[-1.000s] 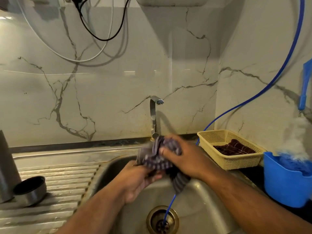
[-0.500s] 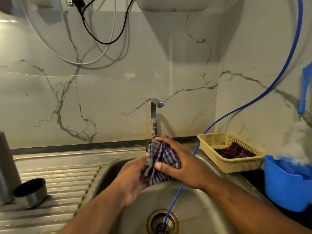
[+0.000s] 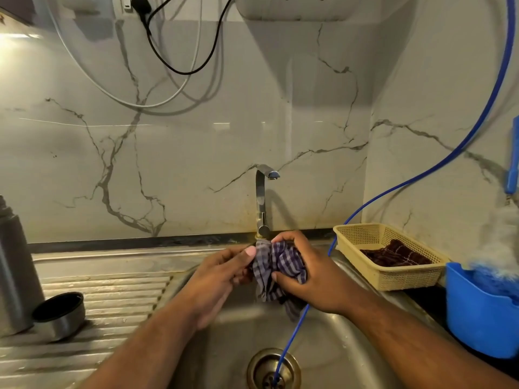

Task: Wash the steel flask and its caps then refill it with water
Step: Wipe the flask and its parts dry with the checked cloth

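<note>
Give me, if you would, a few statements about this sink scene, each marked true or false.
1. The left hand and right hand both grip the checked cloth over the sink. True.
2. Water pours from the tap. False: no stream shows at its spout.
3. The steel flask lies in the sink. False: it stands upright on the drainboard.
4. The cap sits beside the steel flask. True.
5. The yellow basket is empty. False: a dark cloth lies in it.
6. The blue hose runs into the drain. True.
</note>
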